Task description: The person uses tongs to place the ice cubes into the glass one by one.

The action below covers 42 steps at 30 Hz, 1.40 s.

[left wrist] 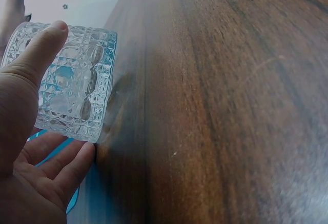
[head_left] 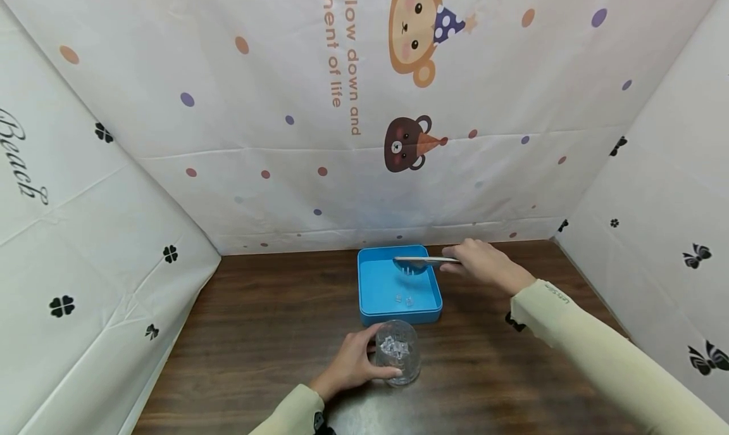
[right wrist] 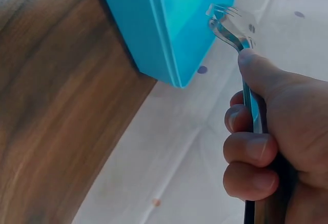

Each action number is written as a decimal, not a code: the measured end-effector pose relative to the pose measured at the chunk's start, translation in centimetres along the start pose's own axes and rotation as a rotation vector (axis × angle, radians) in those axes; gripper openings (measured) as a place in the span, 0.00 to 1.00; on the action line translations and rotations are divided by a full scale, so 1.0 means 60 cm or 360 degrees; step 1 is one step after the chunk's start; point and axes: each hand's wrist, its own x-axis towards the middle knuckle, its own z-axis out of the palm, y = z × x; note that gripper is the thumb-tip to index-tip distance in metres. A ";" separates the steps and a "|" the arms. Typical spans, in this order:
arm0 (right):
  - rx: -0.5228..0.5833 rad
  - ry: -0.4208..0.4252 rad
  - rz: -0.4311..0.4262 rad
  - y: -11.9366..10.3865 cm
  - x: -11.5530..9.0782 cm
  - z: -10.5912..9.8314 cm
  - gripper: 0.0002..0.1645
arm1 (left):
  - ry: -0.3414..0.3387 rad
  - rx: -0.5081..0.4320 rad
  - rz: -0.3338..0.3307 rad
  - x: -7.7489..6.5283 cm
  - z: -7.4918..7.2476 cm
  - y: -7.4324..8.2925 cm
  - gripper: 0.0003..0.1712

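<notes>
My left hand point(head_left: 355, 361) holds a patterned clear glass point(head_left: 411, 361) near the table's front, thumb on one side and fingers around the other. Several small clear cubes point(head_left: 393, 346) lie inside it. Just behind the glass is a shallow blue tray point(head_left: 373, 283), with two small clear pieces point(head_left: 404, 300) on its floor. My right hand point(head_left: 477, 261) grips metal tongs point(right wrist: 225, 32) with tined ends, thumb along the top and fingers curled under the handle. Their tips hang over the tray's back right part; I cannot tell whether a piece sits between them.
A dark wooden table point(head_left: 273, 315) carries everything. White printed cloth point(head_left: 256, 106) rises as a wall behind the tray, with further cloth walls on the left point(head_left: 97, 251) and right point(head_left: 655, 220).
</notes>
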 end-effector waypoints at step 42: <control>-0.0105 0.0297 -0.0140 0.011 -0.030 -0.051 0.16 | -0.0011 -0.0057 -0.0011 -0.001 0.001 0.002 0.48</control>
